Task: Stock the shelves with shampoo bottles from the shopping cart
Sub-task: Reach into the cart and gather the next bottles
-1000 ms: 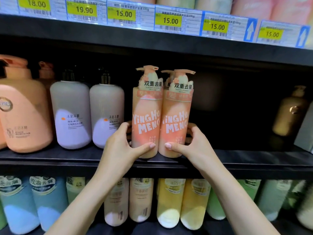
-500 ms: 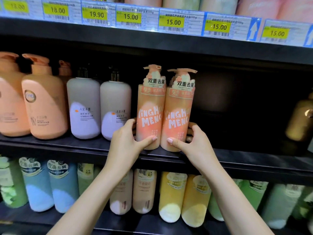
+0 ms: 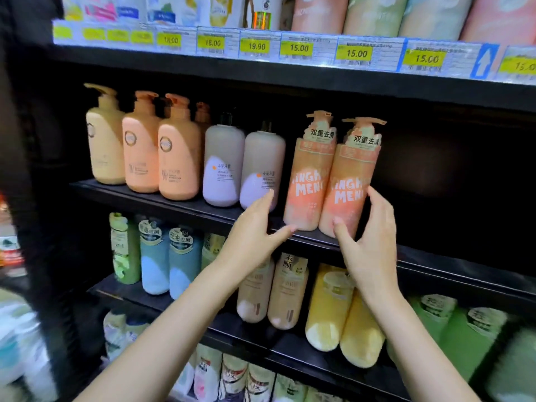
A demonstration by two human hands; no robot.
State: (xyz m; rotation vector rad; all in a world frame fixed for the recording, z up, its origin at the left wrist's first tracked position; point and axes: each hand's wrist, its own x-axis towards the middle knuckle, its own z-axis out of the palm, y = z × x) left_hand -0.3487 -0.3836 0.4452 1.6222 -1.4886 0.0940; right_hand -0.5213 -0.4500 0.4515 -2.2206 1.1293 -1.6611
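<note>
shelf [image 3: 179,203]: middle tier, dark; far right stretch looks bare.
shampoo bottles [image 3: 311,181]: two orange pump bottles, upright, touching, at the shelf's front edge.
step: square both labels forward and nudge them flush (gently, tall bottles could tip).
right hand [image 3: 369,242]: spread, thumb and fingertips seemingly on the right bottle's base.
left hand [image 3: 256,230]: spread, just left of the pair, holding nothing.

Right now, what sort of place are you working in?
Most likely a shop's hair-care aisle: yellow price tags line the shelf edge, and rows of pump bottles fill the black shelves.
</note>
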